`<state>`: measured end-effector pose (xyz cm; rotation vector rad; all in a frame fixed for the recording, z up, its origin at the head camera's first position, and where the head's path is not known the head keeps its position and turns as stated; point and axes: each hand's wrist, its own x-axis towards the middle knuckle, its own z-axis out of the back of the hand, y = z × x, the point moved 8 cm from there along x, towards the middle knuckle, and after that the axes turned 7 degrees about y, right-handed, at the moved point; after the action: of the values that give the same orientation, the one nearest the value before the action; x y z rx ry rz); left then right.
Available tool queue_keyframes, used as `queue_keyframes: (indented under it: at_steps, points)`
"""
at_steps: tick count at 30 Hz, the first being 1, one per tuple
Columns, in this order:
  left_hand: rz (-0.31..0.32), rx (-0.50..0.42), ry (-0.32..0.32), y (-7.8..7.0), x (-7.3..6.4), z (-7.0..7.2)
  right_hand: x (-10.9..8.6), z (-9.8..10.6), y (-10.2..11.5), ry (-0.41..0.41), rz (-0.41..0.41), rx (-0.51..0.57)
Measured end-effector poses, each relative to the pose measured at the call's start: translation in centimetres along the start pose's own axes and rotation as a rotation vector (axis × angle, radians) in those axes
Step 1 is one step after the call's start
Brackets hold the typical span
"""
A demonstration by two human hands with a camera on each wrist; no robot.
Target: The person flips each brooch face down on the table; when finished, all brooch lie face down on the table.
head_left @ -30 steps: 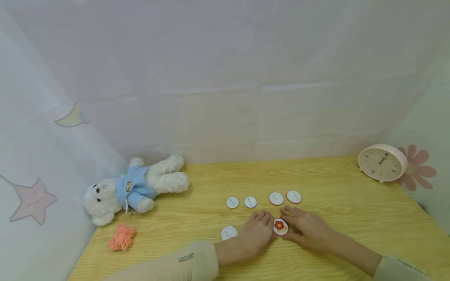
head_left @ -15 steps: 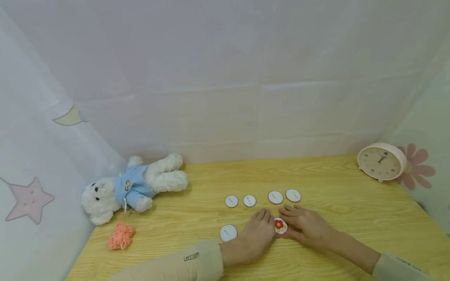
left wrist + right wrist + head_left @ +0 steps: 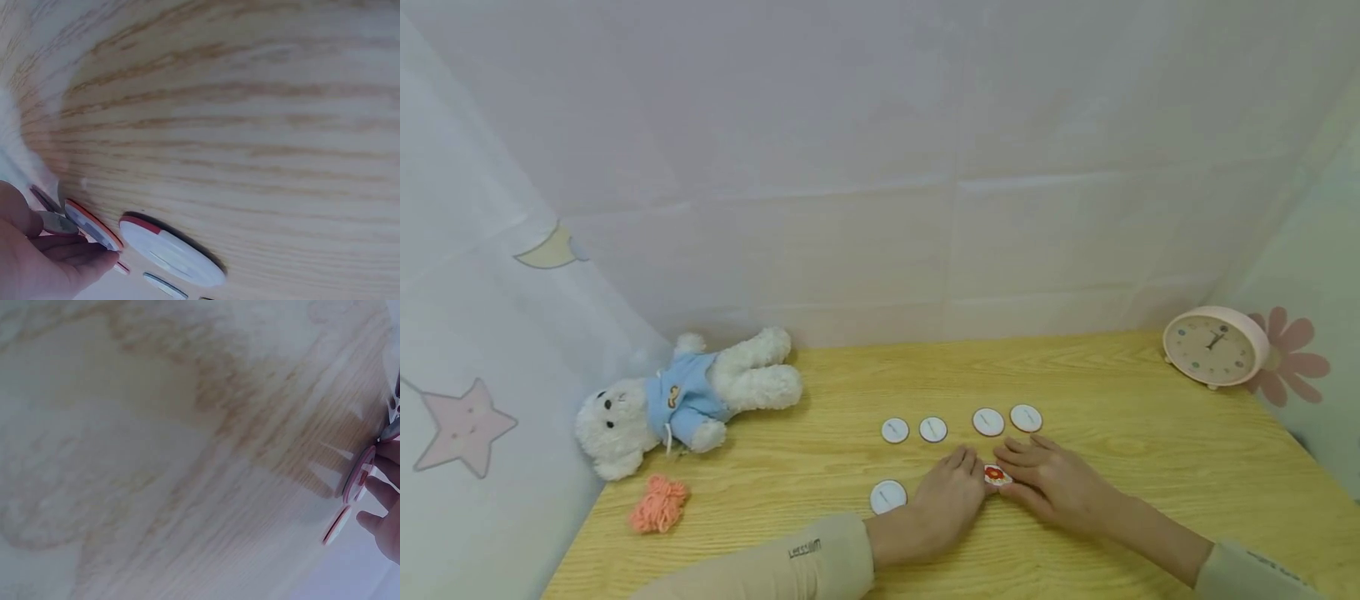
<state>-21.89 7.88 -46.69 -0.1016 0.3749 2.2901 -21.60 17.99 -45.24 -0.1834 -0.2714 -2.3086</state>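
Note:
A round button badge with a red flower on its face [image 3: 997, 475] is between the two hands in the head view, seen at a shallow angle. My left hand [image 3: 946, 500] grips it from the left, thumb hidden beneath the hand. From the right, my right hand [image 3: 1060, 483] holds the badge between thumb and fingers. Beyond the hands lie several pin badges with white backs and pins up, such as this one [image 3: 988, 422]. Another white-backed badge [image 3: 889, 497] sits beside the left wrist. Fingers of the left hand [image 3: 75, 265] overlap an orange-rimmed badge [image 3: 94, 225] in the left wrist view.
A white plush toy in a blue top [image 3: 688, 400] lies on its back at the left. In front of it is a bundle of coral yarn [image 3: 659, 504]. A pink clock [image 3: 1216, 348] stands at the back right of the wooden table [image 3: 1105, 383].
The flower badge has tipped from facing the head camera to a flatter angle, so it looks narrower. The right fingers have come down flatter over its side. The left hand has hardly moved.

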Motion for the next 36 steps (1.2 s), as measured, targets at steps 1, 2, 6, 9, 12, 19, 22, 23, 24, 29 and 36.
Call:
queue_keyframes:
  at_steps: [1,2,6,9,12,19,22,23,24,29,36]
  points:
    - [-0.006,-0.001,-0.012,0.0,0.0,0.1,0.0,0.0,0.0,-0.001,0.0,-0.001]
    - [-0.013,0.002,-0.023,0.0,0.0,0.2,0.1,0.0,-0.1,-0.003,-0.001,-0.002]
    - [-0.026,-0.018,-0.078,0.1,0.0,0.5,0.3,0.2,-0.1,-0.016,0.013,-0.003]
    - [-0.022,-0.029,-0.084,0.3,-0.1,0.5,0.4,0.4,-0.1,-0.023,0.02,0.012]
    - [-0.007,-0.036,-0.091,0.4,-0.2,0.5,0.6,0.5,-0.1,-0.021,0.01,0.033]
    - [0.031,-0.051,-0.135,0.6,-0.2,0.7,0.8,0.8,0.4,-0.068,0.04,0.048]
    - [0.041,-0.038,-0.146,0.7,-0.1,0.7,1.0,1.0,0.8,-0.107,0.066,0.053]
    - [0.043,-0.032,-0.148,0.7,0.0,0.7,1.0,1.0,0.9,-0.117,0.07,0.055]
    - [0.045,-0.027,-0.15,0.7,-0.1,0.8,1.0,1.1,0.9,-0.125,0.071,0.056]
    - [0.048,0.001,-0.159,0.6,0.0,0.8,0.8,0.9,0.8,-0.137,0.035,0.05]
    - [0.031,0.023,-0.11,0.3,0.1,0.2,0.4,0.4,0.9,-0.108,0.034,-0.085]
